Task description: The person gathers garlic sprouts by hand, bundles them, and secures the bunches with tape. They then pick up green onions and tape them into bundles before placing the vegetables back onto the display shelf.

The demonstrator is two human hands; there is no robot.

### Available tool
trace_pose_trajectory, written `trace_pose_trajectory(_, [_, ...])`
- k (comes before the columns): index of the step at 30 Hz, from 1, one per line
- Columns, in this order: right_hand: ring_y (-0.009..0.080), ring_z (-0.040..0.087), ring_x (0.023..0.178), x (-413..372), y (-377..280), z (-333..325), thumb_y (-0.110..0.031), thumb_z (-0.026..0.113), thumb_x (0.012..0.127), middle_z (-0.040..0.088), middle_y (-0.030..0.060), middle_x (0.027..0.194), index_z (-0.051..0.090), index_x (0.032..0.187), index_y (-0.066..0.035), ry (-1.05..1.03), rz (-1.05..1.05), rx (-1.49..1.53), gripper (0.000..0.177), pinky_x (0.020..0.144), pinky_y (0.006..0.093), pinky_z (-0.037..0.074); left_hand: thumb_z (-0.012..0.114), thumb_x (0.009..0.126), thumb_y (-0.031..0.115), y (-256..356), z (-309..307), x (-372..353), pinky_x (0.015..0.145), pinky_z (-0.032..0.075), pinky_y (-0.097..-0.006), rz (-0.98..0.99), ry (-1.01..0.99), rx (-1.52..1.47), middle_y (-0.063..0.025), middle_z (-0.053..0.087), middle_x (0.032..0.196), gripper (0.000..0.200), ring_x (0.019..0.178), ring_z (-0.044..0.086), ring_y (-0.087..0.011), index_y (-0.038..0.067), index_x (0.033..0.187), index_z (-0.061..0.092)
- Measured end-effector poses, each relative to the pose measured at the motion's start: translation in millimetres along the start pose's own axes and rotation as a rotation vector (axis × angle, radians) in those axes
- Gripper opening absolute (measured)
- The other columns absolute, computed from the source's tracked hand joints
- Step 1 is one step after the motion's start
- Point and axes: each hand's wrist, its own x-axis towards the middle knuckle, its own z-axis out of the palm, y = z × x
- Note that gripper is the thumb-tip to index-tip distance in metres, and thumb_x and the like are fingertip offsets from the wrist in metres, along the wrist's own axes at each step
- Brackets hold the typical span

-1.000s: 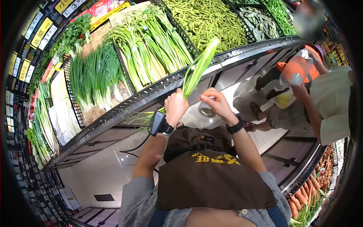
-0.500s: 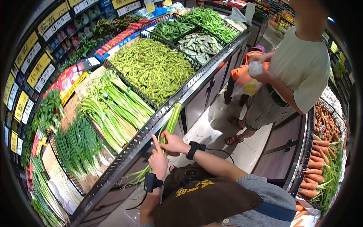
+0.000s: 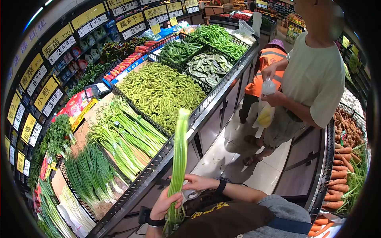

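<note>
A long bundle of celery (image 3: pixel 179 154) stands almost upright in front of me, its pale cut ends on top and its leafy ends low by the apron. My left hand (image 3: pixel 163 204) is wrapped round its lower part. Beside it, my right hand (image 3: pixel 200 183) is closed with its fingertips right at the stalks. Under those fingers shows a small whitish, ring-like thing (image 3: pixel 191 194), partly hidden; I cannot tell what it is. Both wrists wear black bands.
On the sloping stand lie green onions (image 3: pixel 89 174), more celery (image 3: pixel 123 146) and a crate of green soybean pods (image 3: pixel 162 89). Its metal edge (image 3: pixel 158 174) runs close by my hands. A person (image 3: pixel 317 75) holding plastic bags stands in the aisle, near carrots (image 3: pixel 337 186).
The celery bundle has come up from low beside the stand's edge to nearly upright. My left hand has moved down and grips it; my right hand has moved lower too. The view has shifted slightly.
</note>
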Motion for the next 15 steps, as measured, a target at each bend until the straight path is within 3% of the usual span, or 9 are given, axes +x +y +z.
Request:
trace_pose_trajectory(3, [0.01, 0.05, 0.091, 8.2, -41.8, 5.6, -0.014, 0.058, 0.087, 0.052, 0.0032, 0.1, 0.024, 0.141, -0.008, -0.212, 0.053, 0.128, 0.064, 0.083, 0.0232, 0.043, 0.061, 0.081, 0.011, 11.7, -1.4, -13.4, 0.042, 0.035, -0.0225, -0.096, -0.155, 0.042, -0.0049, 0.046, 0.062, 0.022, 0.045, 0.043, -0.0106, 0.002, 0.095, 0.046])
trace_pose_trajectory(5, [0.0123, 0.049, 0.097, 11.4, -48.8, 4.8, -0.01, 0.056, 0.087, 0.053, 0.003, 0.106, 0.03, 0.139, -0.009, -0.395, -0.079, -0.176, 0.058, 0.083, 0.0247, 0.042, 0.064, 0.079, 0.015, 9.7, -3.8, -17.1, 0.042, 0.035, -0.024, -0.194, -0.394, 0.0, -0.0067, 0.044, 0.06, 0.027, 0.044, 0.042, -0.0128, 0.002, 0.093, 0.045])
trace_pose_trajectory(6, [0.0134, 0.049, 0.1, 11.8, -54.0, 7.8, -0.012, 0.06, 0.085, 0.053, 0.0035, 0.109, 0.04, 0.133, -0.01, -0.419, -0.232, -0.302, 0.053, 0.082, 0.0258, 0.041, 0.065, 0.077, 0.006, 5.8, -9.4, -13.8, 0.042, 0.035, -0.0229, -0.23, -0.547, -0.203, -0.0064, 0.048, 0.067, 0.031, 0.047, 0.044, -0.0127, 0.002, 0.1, 0.045])
trace_pose_trajectory(7, [0.0134, 0.049, 0.1, 9.8, -57.1, 11.4, -0.012, 0.06, 0.085, 0.053, 0.0035, 0.109, 0.04, 0.133, -0.01, -0.425, -0.229, -0.302, 0.053, 0.082, 0.0258, 0.041, 0.065, 0.077, 0.006, -2.5, -13.2, -9.7, 0.042, 0.035, -0.0229, -0.225, -0.544, -0.208, -0.0064, 0.048, 0.067, 0.031, 0.047, 0.044, -0.0127, 0.002, 0.1, 0.045])
trace_pose_trajectory(9, [0.0145, 0.049, 0.099, 6.6, -60.4, 17.5, -0.017, 0.065, 0.081, 0.052, 0.0042, 0.109, 0.049, 0.123, -0.007, -0.453, -0.124, -0.071, 0.045, 0.082, 0.0264, 0.04, 0.068, 0.074, 0.006, -20.2, -21.2, -6.1, 0.044, 0.036, -0.0247, -0.359, -0.723, -0.589, -0.0055, 0.047, 0.068, 0.035, 0.054, 0.045, -0.0124, 0.003, 0.1, 0.045])
trace_pose_trajectory(11, [0.0168, 0.052, 0.095, 1.0, -55.3, 15.6, -0.02, 0.064, 0.083, 0.052, 0.0074, 0.103, 0.056, 0.112, -0.001, -0.386, -0.166, -0.155, 0.036, 0.078, 0.0277, 0.041, 0.071, 0.072, 0.01, -26.1, -31.2, -3.3, 0.055, 0.044, -0.0288, -0.325, -0.651, -0.579, -0.0062, 0.053, 0.078, 0.043, 0.065, 0.052, -0.0153, 0.003, 0.106, 0.045])
trace_pose_trajectory(13, [0.0207, 0.056, 0.088, -2.0, -47.0, 9.2, -0.019, 0.065, 0.082, 0.058, 0.01, 0.098, 0.06, 0.104, -0.002, -0.252, -0.322, -0.53, 0.028, 0.073, 0.0311, 0.044, 0.074, 0.07, 0.016, -18.8, -43.9, 2.8, 0.07, 0.048, -0.032, 0.019, -0.255, 0.618, -0.0071, 0.059, 0.092, 0.051, 0.078, 0.058, -0.0192, 0.003, 0.111, 0.046])
trace_pose_trajectory(14, [0.0242, 0.061, 0.077, -4.6, -42.3, 12.0, -0.024, 0.065, 0.081, 0.062, 0.0107, 0.086, 0.064, 0.094, -0.005, -0.1, -0.193, -0.505, 0.024, 0.068, 0.0347, 0.047, 0.077, 0.068, 0.02, -17.0, -44.6, 1.1, 0.078, 0.047, -0.0315, 0.182, -0.139, 0.694, -0.0103, 0.061, 0.102, 0.055, 0.087, 0.06, -0.0213, 0.001, 0.112, 0.049])
trace_pose_trajectory(15, [0.0242, 0.061, 0.077, -2.7, -42.4, 12.3, -0.024, 0.065, 0.081, 0.062, 0.0107, 0.086, 0.064, 0.094, -0.005, -0.103, -0.191, -0.504, 0.024, 0.068, 0.0347, 0.047, 0.077, 0.068, 0.02, -12.1, -35.0, -3.3, 0.078, 0.047, -0.0315, 0.182, -0.137, 0.692, -0.0103, 0.061, 0.102, 0.055, 0.087, 0.06, -0.0213, 0.001, 0.112, 0.049])
